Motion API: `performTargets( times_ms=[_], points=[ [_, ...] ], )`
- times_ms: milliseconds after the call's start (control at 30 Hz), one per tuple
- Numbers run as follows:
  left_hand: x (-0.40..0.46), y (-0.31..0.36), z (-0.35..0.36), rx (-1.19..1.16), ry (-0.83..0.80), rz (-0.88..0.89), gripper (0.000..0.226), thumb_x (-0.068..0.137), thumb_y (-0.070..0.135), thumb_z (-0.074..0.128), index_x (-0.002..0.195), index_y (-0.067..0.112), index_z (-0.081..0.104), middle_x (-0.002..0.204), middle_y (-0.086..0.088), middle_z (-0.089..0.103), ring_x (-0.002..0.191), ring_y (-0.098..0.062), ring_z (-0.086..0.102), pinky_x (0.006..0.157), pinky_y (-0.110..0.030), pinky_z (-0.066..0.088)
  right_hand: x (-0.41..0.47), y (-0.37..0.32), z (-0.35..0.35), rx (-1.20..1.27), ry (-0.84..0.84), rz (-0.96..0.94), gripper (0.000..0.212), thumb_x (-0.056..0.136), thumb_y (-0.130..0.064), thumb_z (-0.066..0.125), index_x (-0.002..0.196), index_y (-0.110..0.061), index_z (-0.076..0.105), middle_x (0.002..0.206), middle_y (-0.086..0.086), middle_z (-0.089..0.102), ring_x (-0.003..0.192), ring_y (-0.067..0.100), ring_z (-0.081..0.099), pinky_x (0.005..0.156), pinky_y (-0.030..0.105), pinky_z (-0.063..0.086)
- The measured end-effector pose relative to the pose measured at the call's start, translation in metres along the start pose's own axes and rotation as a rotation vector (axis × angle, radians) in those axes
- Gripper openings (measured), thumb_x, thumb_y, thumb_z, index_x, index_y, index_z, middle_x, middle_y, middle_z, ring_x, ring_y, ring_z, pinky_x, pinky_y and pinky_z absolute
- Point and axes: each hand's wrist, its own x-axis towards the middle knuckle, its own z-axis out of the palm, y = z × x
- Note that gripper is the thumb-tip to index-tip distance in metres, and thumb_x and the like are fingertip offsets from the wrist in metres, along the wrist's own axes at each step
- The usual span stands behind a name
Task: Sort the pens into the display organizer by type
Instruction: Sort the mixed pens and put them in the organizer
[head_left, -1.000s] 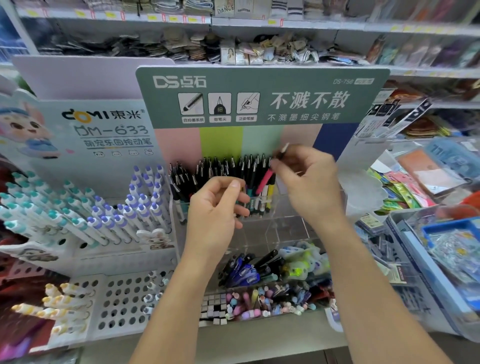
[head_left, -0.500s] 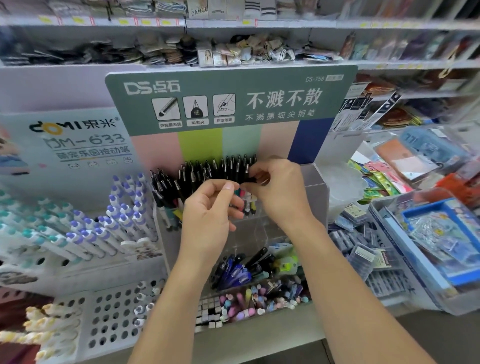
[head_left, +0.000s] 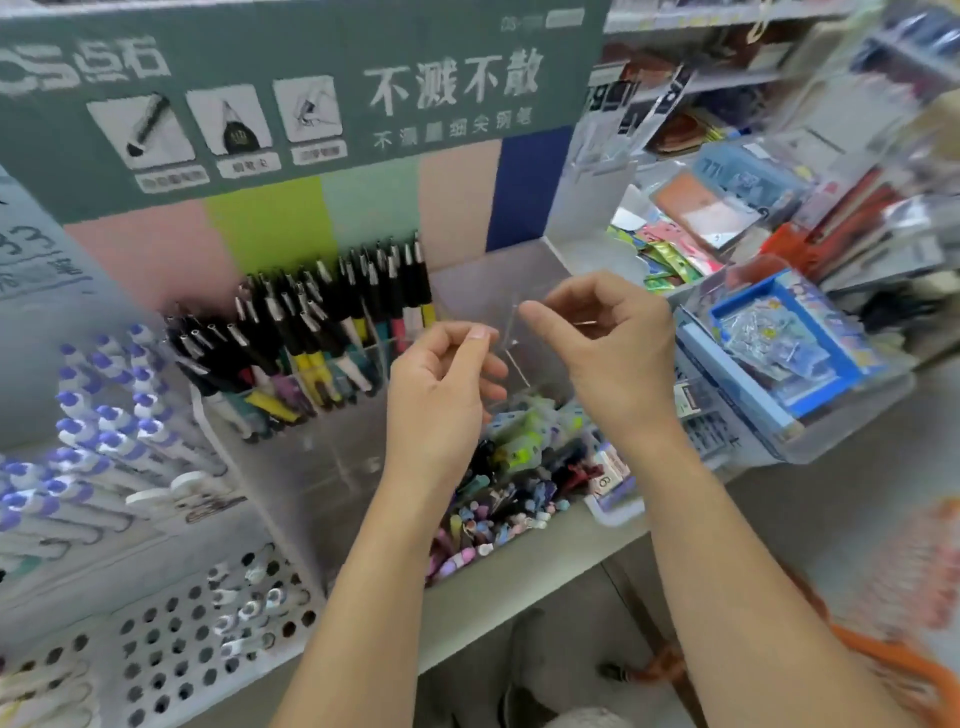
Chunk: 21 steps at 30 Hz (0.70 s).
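1. While both forearms reach in from the bottom edge, neither hand carries a pen: the left hand (head_left: 441, 395) has its fingers loosely curled with thumb toward forefinger, nothing visible between them; the right hand (head_left: 613, 348) is likewise loosely curled and holds nothing that can be made out. Motion blur limits certainty.
2. Judgement: this reads as a gap between placements, one pen seated and the next not yet chosen. The next move calls for picking a loose pen and matching it to its kind.
3. Just below and beyond the hands, the lower bin of mixed pens (head_left: 519, 467) lies jumbled, many colours, several types tangled. This looks like the supply to sort. Pulling one out cleanly will need a pinch on a single barrel, not a rake.
4. Behind the hands stands the clear display organizer (head_left: 488, 280). Its right compartment appears bare; its transparent walls and dividers are hard to see, so its edges are a snag risk for knuckles.
5. In the left compartments, the black-capped pens (head_left: 332, 322) stand packed upright, leaning slightly left. Little room there; entry must be from above.
6. Left of that, the blue-capped pens (head_left: 98, 415) fill a tilted rack, well apart from the hands.
7. Farthest, the green header card (head_left: 311, 78) rises behind the organizer and limits reach at the back.
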Motion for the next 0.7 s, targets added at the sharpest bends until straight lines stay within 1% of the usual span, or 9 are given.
performTargets(
  times_ms=[100,167,267,400,467,567,633,700],
  points=[
    [-0.006,-0.011,0.053,0.039,-0.144,-0.058,0.02,0.102,0.021,0.055,0.088,0.021,0.069,0.066,0.005,0.067,0.055,-0.01,0.058,0.047,-0.018,0.042,-0.018,0.029,-0.066,0.029,0.138,0.143,0.015,0.088,-0.024,0.079,0.082,-0.012,0.072,0.072,-0.003,0.07,0.065,0.01,0.064,0.067,0.028,0.056],
    [-0.019,-0.019,0.098,0.063,-0.259,-0.102,0.02,0.102,0.02,0.055,0.088,0.019,0.069,0.064,0.005,0.066,0.053,-0.01,0.058,0.045,-0.017,0.04,-0.036,0.056,-0.115,0.106,0.251,0.265,0.018,0.093,-0.023,0.073,0.08,-0.01,0.071,0.068,0.001,0.067,0.064,0.015,0.062,0.065,0.033,0.056],
    [-0.052,-0.036,0.179,0.104,-0.461,-0.158,0.017,0.101,0.019,0.057,0.094,0.009,0.068,0.066,0.001,0.064,0.051,-0.008,0.054,0.045,-0.017,0.038,-0.071,0.1,-0.191,0.252,0.461,0.458,0.021,0.096,-0.022,0.07,0.076,-0.013,0.069,0.061,0.0,0.063,0.061,0.018,0.061,0.057,0.029,0.052],
    [-0.114,-0.069,0.297,0.14,-0.699,-0.245,0.015,0.101,0.014,0.056,0.089,0.011,0.064,0.065,-0.003,0.06,0.044,-0.004,0.049,0.041,-0.015,0.033,-0.127,0.159,-0.295,0.315,0.708,0.597,0.025,0.098,-0.02,0.065,0.075,-0.011,0.065,0.058,0.001,0.06,0.053,0.011,0.057,0.05,0.022,0.046],
    [-0.145,-0.093,0.351,0.19,-0.761,-0.274,0.017,0.099,0.013,0.058,0.084,0.014,0.065,0.065,-0.003,0.06,0.043,-0.005,0.049,0.039,-0.014,0.03,-0.159,0.185,-0.348,0.309,0.776,0.644,0.024,0.098,-0.019,0.065,0.075,-0.011,0.065,0.056,-0.003,0.06,0.052,0.011,0.057,0.049,0.021,0.045],
    [-0.195,-0.129,0.425,0.271,-0.853,-0.314,0.018,0.096,0.015,0.061,0.08,0.019,0.068,0.067,-0.003,0.061,0.051,-0.01,0.051,0.043,-0.018,0.032,-0.209,0.222,-0.425,0.26,0.819,0.707,0.025,0.097,-0.019,0.065,0.074,-0.011,0.065,0.056,-0.002,0.06,0.05,0.011,0.055,0.049,0.023,0.044],
    [-0.224,-0.149,0.466,0.299,-0.913,-0.343,0.016,0.098,0.011,0.058,0.084,0.014,0.066,0.064,-0.002,0.06,0.047,-0.007,0.051,0.042,-0.016,0.033,-0.236,0.245,-0.469,0.221,0.832,0.784,0.024,0.097,-0.021,0.066,0.076,-0.011,0.067,0.055,-0.002,0.061,0.05,0.011,0.055,0.049,0.025,0.046],
    [-0.249,-0.163,0.498,0.339,-0.958,-0.357,0.015,0.099,0.008,0.057,0.085,0.01,0.063,0.063,-0.001,0.06,0.043,-0.004,0.051,0.04,-0.016,0.035,-0.258,0.267,-0.505,0.207,0.864,0.882,0.02,0.096,-0.021,0.067,0.077,-0.014,0.068,0.055,-0.003,0.062,0.052,0.013,0.057,0.049,0.022,0.047]
  ],
)
